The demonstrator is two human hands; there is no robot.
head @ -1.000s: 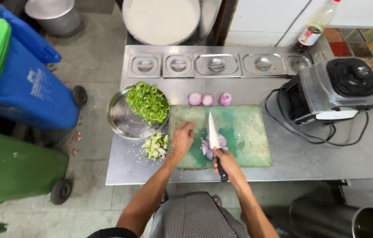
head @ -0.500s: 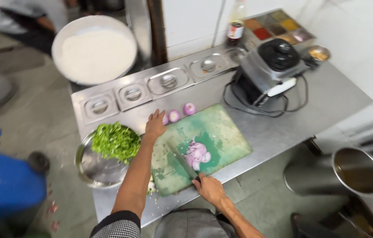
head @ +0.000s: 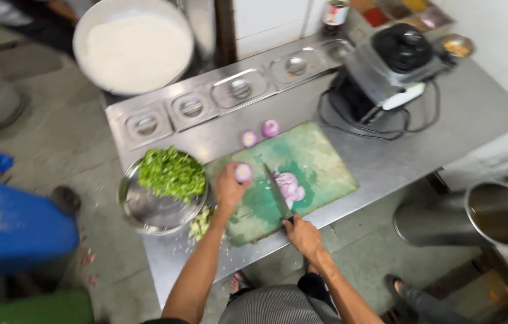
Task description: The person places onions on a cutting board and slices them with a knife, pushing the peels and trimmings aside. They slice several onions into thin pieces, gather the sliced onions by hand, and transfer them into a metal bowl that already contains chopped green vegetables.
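Head view: my left hand point(head: 228, 191) is gripping an onion point(head: 243, 173) over the board's point(head: 320, 157) left edge; my right hand point(head: 304, 234) is clutching the knife point(head: 277, 192).

One head-worn camera looks steeply down from above the person, tilted slightly, taking in the whole steel worktop point(head: 446, 120) and surrounding floor point(head: 68, 144) from moderately far.
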